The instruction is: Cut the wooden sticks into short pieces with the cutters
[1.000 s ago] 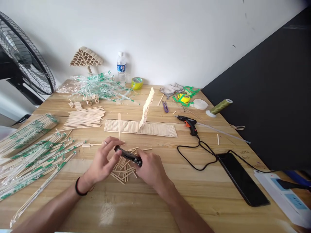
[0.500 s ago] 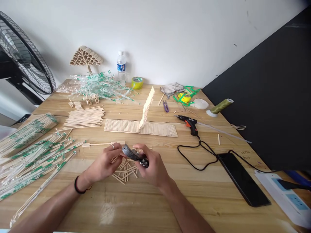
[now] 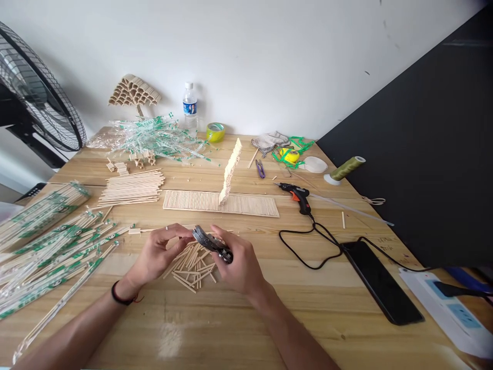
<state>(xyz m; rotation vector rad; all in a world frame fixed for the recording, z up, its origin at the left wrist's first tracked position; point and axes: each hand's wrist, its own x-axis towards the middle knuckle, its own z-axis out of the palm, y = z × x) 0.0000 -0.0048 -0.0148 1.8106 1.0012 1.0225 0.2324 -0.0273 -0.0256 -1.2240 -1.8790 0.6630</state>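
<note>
My right hand (image 3: 242, 264) is wrapped round a dark grey hand tool (image 3: 210, 242) that looks like pliers. Its head points up and left. My left hand (image 3: 156, 254) is at that head, thumb and fingertips drawn together in a pinch; what they hold, if anything, is too small to make out. Under both hands lies a loose pile of short cut wooden sticks (image 3: 195, 272). Just beyond them rests a flat panel of sticks set side by side (image 3: 185, 200), with a pale, rough-edged upright piece (image 3: 230, 172) rising from its middle.
Wrapped chopsticks (image 3: 57, 236) and bare sticks (image 3: 131, 187) lie to the left. Plastic wrappers (image 3: 150, 136), a bottle (image 3: 190, 108) and tape (image 3: 215, 132) stand at the back. To the right are a glue gun (image 3: 298, 194) with its cord, a phone (image 3: 381, 282) and a power strip (image 3: 442, 303).
My left hand has shifted slightly left, its fingers more stretched towards the tool's head, uncovering more of the stick pile. My right hand keeps its hold. The view has turned slightly.
</note>
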